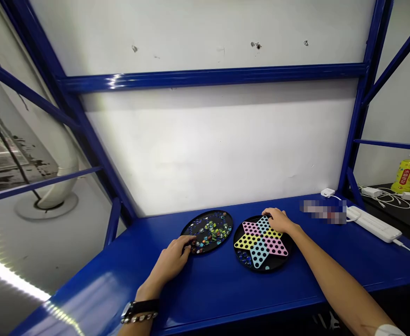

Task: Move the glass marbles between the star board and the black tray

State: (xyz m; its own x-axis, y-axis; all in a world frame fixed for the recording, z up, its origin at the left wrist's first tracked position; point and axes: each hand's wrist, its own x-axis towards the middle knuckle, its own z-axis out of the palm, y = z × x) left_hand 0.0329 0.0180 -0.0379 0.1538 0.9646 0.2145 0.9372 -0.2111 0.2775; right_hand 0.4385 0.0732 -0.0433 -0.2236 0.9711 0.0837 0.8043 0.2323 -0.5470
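Observation:
A round black tray (205, 223) on the left holds many glass marbles (215, 232), mostly green-yellow and blue. My left hand (173, 259) reaches over its near-left rim. The index finger and thumb are apart, close to the marbles. To the right sits a Chinese checkers board (261, 241), a star with pink, yellow and light blue points in a black round tray. Blue marbles (245, 258) lie in its lower-left section. My right hand (277, 220) is at the board's far-right edge, fingers curled down by the upper blue point. Whatever its fingertips hold is hidden.
Both trays rest on a blue metal table (205, 294) against a white panel with blue frame bars. A white power strip (375, 225) with cables lies to the right. Beyond it, a yellow drink bottle (406, 173) and chargers stand on a black surface.

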